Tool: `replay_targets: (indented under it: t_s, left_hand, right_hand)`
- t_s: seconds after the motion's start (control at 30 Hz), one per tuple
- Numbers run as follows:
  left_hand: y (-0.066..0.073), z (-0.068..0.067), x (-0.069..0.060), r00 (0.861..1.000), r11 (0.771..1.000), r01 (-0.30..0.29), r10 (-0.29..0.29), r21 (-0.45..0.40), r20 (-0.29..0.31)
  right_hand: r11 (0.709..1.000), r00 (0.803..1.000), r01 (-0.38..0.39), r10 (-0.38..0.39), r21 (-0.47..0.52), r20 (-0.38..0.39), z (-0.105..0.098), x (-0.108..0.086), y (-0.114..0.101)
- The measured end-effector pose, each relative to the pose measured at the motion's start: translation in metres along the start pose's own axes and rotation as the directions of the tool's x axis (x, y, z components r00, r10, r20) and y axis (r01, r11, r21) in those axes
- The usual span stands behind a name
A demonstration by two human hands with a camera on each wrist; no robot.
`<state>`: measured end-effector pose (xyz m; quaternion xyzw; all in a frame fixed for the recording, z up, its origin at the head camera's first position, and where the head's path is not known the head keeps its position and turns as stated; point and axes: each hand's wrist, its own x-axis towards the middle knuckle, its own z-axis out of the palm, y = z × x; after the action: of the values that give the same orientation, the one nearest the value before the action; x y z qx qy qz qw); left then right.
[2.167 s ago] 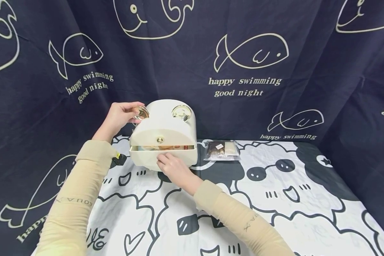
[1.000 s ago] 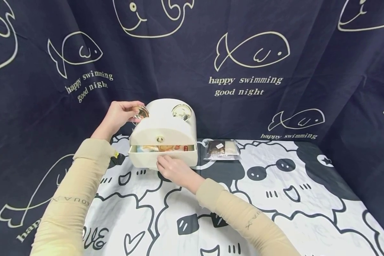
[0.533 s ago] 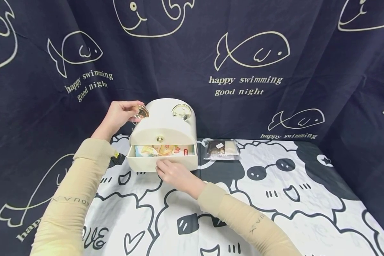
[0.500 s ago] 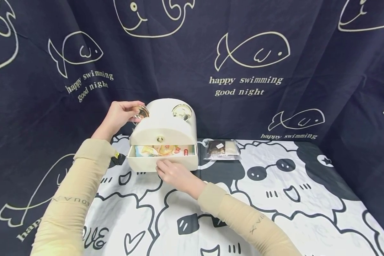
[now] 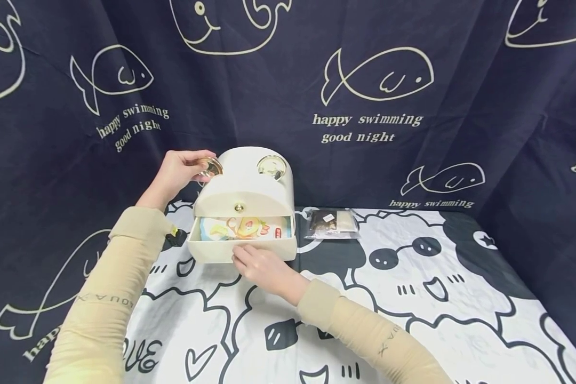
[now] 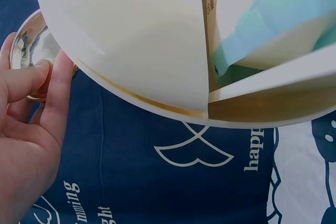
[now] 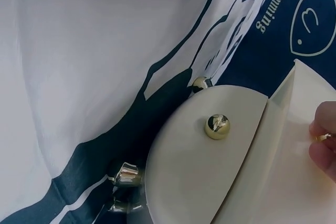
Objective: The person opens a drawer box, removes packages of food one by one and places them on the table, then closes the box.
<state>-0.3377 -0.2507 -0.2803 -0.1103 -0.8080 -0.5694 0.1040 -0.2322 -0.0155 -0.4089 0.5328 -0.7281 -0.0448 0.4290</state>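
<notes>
A cream storage box (image 5: 244,184) with a rounded body and two gold domes stands at the back of the table. My left hand (image 5: 176,173) holds the left gold dome (image 6: 32,35), thumb and fingers around its rim. The lower drawer (image 5: 211,253) is pulled out toward me. At its front, my right hand (image 5: 264,271) pinches the small gold knob (image 7: 322,138) between thumb and finger. Inside the drawer lies a colourful printed packet (image 5: 245,228). The upper drawer (image 7: 194,145) with its own gold knob (image 7: 217,126) is closed.
A clear plastic bag (image 5: 333,224) with dark and pale contents lies right of the box. A small black item with yellow (image 5: 175,236) sits by the left sleeve. A dark fish-print curtain (image 5: 365,160) hangs close behind, and a sheep-print cloth (image 5: 389,341) covers the table.
My right hand has drawn the lower drawer out toward me, baring more of the printed packet. The left hand has stayed on the gold dome.
</notes>
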Motion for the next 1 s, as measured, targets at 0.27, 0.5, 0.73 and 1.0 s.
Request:
replay_targets:
  t_s: [0.27,0.5,0.73,1.0]
  left_hand:
    - [-0.0023,0.0001,-0.0001,1.0,1.0,0.022,-0.022,0.011,0.009]
    - [-0.0021,-0.0001,0.0019,1.0,0.999,0.025,-0.025,0.037,0.002]
    - [-0.0008,-0.0008,0.0016,1.0,0.999,0.025,-0.025,0.028,-0.002]
    - [0.0007,-0.0006,0.0012,1.0,0.999,0.029,-0.029,0.042,-0.009]
  right_hand:
    - [1.0,1.0,0.002,-0.001,-0.013,0.019,0.0003,-0.0022,-0.0031]
    - [1.0,1.0,-0.003,0.003,-0.005,0.009,-0.0011,-0.0023,-0.004]
    - [1.0,1.0,0.0,0.0,-0.006,-0.001,-0.0021,-0.0015,-0.0035]
    - [1.0,1.0,-0.002,0.002,-0.011,0.014,-0.0032,-0.0015,-0.0047]
